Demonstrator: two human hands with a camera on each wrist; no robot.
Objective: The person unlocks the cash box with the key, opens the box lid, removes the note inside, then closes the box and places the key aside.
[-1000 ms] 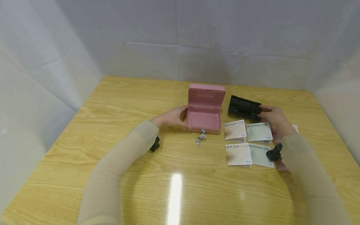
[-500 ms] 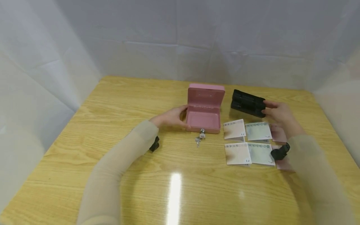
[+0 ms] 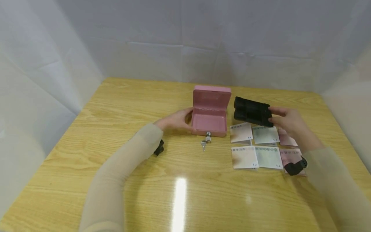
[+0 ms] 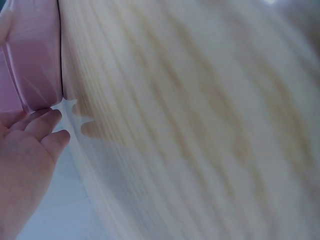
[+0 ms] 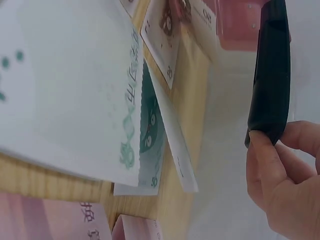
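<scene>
Now right hand (image 3: 285, 120) pinches black ribbed tray (image 3: 251, 111), lifted, tilted above banknotes (image 3: 255, 146).

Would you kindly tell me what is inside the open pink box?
The pink box shows only its bare pink floor; nothing lies in it. Its front wall hides the nearest strip of floor.

The tabletop (image 4: 200, 125) is smeared by blur in the left wrist view. The black tray (image 5: 270, 75) is cut off by the right wrist view's top edge.
</scene>
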